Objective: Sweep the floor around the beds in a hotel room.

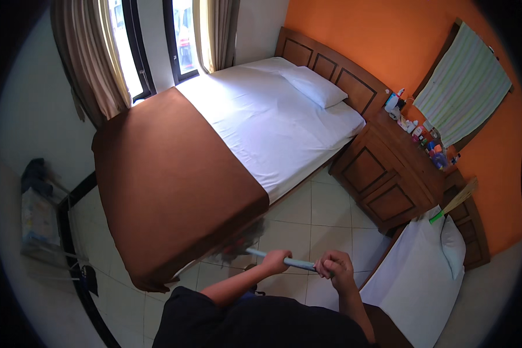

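Observation:
Both my hands grip the pale blue-grey handle (298,263) of a mop, which slants from the lower middle toward the big bed. My left hand (277,263) is closed around the shaft. Higher up, my right hand (335,267) is curled over the handle's end. The dark grey shaggy mop head (238,242) is blurred by motion and lies low by the near corner of the bed. Over that end of the bed hangs a brown blanket (174,185), and part of the mop head seems tucked beside its edge.
A large bed with a white sheet (261,122) and pillow (314,87) fills the middle. To its right stand a wooden cabinet (383,168) with bottles on top and a smaller bed (412,278), with a straw hand broom (455,200) on it. A rack (40,220) is at left.

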`<state>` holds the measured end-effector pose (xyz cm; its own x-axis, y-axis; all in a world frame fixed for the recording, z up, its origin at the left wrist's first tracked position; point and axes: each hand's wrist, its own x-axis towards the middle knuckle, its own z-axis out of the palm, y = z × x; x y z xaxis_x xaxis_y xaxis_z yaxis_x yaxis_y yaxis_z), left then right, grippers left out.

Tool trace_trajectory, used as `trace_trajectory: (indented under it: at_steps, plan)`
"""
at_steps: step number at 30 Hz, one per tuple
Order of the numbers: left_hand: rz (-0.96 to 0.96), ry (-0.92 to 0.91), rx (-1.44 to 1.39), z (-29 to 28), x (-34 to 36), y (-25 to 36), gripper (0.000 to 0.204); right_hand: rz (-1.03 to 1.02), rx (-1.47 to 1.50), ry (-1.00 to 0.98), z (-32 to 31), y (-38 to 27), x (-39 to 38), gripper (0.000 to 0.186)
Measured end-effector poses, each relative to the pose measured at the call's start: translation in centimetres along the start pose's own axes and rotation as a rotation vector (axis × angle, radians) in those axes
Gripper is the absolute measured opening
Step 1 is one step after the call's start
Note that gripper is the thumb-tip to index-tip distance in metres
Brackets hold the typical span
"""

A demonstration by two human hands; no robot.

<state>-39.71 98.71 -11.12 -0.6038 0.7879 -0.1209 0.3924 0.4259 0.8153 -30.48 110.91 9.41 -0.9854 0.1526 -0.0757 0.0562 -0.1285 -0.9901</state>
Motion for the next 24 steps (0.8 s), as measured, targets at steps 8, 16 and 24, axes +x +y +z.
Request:
trace_trajectory:
  at_steps: [8, 16, 24]
  plan:
    - [-0.203, -0.231, 0.206, -0.6, -0.5, -2.1, 0.021, 0.102, 0.251, 0.055, -4.5, 5.5, 3.2, 0.033]
    - [-0.016, -0.015, 0.105, -0.5, 8.0, 0.6, 0.02, 0.036, -0.066, 0.025, -5.7, 0.2, 5.0, 0.028]
    - [-0.005, 0.165, 0.017, 3.3, 12.8, 1.1, 0.012, 0.032, -0.085, -0.112, -10.8, 0.2, 5.3, 0.024]
